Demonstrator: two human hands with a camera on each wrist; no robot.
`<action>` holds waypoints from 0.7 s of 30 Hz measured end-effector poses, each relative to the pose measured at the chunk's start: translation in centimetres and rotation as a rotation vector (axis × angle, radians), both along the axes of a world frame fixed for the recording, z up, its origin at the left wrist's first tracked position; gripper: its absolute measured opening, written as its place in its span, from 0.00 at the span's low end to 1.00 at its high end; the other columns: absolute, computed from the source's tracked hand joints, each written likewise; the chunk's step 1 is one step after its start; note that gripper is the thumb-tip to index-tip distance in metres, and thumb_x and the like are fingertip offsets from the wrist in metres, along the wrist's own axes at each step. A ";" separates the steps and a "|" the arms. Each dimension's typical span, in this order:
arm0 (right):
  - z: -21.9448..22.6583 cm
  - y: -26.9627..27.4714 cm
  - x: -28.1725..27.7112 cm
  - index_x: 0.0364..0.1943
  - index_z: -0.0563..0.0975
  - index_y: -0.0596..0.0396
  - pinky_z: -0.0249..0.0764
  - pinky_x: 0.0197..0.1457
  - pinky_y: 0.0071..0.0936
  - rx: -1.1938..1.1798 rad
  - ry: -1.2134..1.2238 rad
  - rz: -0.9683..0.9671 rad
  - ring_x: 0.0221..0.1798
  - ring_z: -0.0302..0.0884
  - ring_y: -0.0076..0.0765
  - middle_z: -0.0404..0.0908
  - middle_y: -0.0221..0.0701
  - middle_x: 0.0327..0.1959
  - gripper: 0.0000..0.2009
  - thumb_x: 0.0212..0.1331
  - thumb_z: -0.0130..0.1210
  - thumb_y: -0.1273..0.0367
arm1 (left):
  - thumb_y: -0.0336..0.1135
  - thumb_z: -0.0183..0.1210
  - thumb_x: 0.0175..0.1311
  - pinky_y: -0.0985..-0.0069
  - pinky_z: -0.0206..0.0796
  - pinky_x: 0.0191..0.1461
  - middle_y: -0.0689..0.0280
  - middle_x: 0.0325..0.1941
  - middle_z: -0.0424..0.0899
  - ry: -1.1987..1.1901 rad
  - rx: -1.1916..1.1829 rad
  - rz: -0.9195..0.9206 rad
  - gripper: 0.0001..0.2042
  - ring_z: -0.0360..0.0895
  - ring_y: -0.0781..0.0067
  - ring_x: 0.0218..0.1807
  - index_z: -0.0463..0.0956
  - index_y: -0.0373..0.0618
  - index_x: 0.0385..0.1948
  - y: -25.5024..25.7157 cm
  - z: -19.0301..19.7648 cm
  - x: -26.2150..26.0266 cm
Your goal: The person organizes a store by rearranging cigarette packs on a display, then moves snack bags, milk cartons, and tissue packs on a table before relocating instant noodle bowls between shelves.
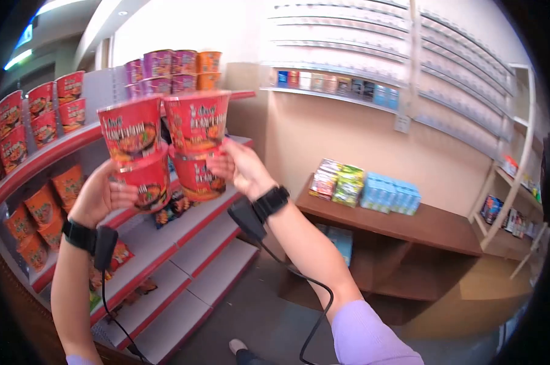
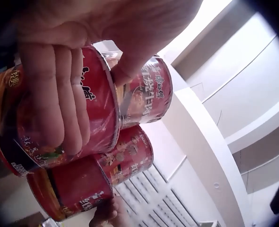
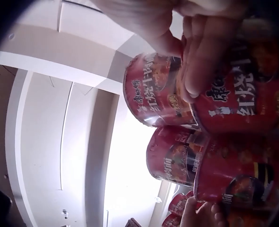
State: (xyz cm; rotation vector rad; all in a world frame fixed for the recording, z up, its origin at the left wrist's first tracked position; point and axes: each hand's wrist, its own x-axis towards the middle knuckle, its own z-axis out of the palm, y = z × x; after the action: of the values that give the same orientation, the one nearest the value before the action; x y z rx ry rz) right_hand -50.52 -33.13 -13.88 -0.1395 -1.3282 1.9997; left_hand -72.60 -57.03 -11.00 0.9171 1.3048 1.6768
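Note:
Two stacks of red instant noodle cups, two cups high, are held side by side in the air before the shelf. My left hand grips the lower left noodle cup, its fingers spread across the front. On the other side my right hand grips the lower right noodle cup. The upper left cup and upper right cup sit on top. In the left wrist view, the left fingers press along a cup's red side; in the right wrist view, the right fingers curl over another.
Behind the cups stands a tiered shelf with red edges. It carries more red cups, orange cups and purple cups. To the right is a brown counter with blue cartons and snack packets.

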 end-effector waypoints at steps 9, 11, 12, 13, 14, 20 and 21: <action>-9.9 -8.1 26.0 0.69 0.54 0.41 0.81 0.31 0.25 -0.173 -0.195 -0.234 0.32 0.83 0.32 0.82 0.38 0.32 0.27 0.66 0.45 0.67 | 0.47 0.43 0.67 0.67 0.79 0.32 0.50 0.28 0.83 -0.011 -0.182 -0.270 0.22 0.84 0.58 0.28 0.56 0.47 0.58 1.1 -10.1 18.5; -12.0 -10.0 31.9 0.70 0.51 0.41 0.81 0.31 0.25 -0.204 -0.187 -0.290 0.31 0.83 0.32 0.82 0.38 0.31 0.29 0.66 0.45 0.68 | 0.41 0.45 0.66 0.66 0.79 0.31 0.49 0.27 0.82 -0.051 -0.180 -0.357 0.27 0.83 0.57 0.28 0.45 0.49 0.65 1.6 -11.7 23.5; -12.8 -11.0 34.8 0.70 0.51 0.42 0.81 0.31 0.25 -0.231 -0.196 -0.337 0.30 0.83 0.32 0.82 0.39 0.31 0.29 0.66 0.45 0.68 | 0.40 0.46 0.66 0.66 0.79 0.31 0.48 0.29 0.82 -0.019 -0.178 -0.391 0.29 0.83 0.56 0.28 0.43 0.51 0.66 1.9 -12.7 25.9; -14.3 -11.9 38.0 0.70 0.50 0.42 0.81 0.32 0.26 -0.243 -0.193 -0.366 0.31 0.83 0.33 0.82 0.40 0.32 0.29 0.66 0.45 0.68 | 0.40 0.46 0.66 0.65 0.80 0.32 0.47 0.30 0.82 -0.026 -0.171 -0.439 0.29 0.83 0.55 0.28 0.43 0.51 0.66 2.4 -13.8 28.5; -15.1 -12.5 40.9 0.70 0.49 0.41 0.81 0.34 0.27 -0.252 -0.191 -0.394 0.32 0.83 0.34 0.82 0.41 0.33 0.30 0.65 0.45 0.68 | 0.39 0.46 0.66 0.65 0.80 0.32 0.47 0.31 0.82 -0.034 -0.161 -0.486 0.29 0.83 0.54 0.28 0.42 0.51 0.66 3.0 -15.1 31.0; -21.6 -17.2 59.5 0.71 0.46 0.42 0.81 0.32 0.26 -0.286 -0.264 -0.638 0.29 0.82 0.32 0.81 0.40 0.31 0.31 0.66 0.44 0.69 | 0.37 0.44 0.67 0.63 0.80 0.33 0.47 0.34 0.81 -0.068 -0.174 -0.769 0.28 0.83 0.52 0.29 0.41 0.51 0.66 6.9 -24.1 47.8; -22.8 -17.9 62.6 0.71 0.45 0.42 0.81 0.32 0.25 -0.274 -0.271 -0.672 0.29 0.82 0.31 0.81 0.39 0.31 0.31 0.65 0.44 0.69 | 0.37 0.45 0.67 0.63 0.80 0.34 0.47 0.40 0.80 -0.041 -0.158 -0.794 0.28 0.83 0.53 0.30 0.42 0.51 0.66 7.0 -24.9 51.3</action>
State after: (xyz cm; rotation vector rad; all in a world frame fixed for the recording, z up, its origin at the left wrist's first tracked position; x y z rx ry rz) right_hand 12.09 -51.05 -36.71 -0.8887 -0.9699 1.5927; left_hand -21.29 -49.98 -35.92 1.1045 0.8526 0.9536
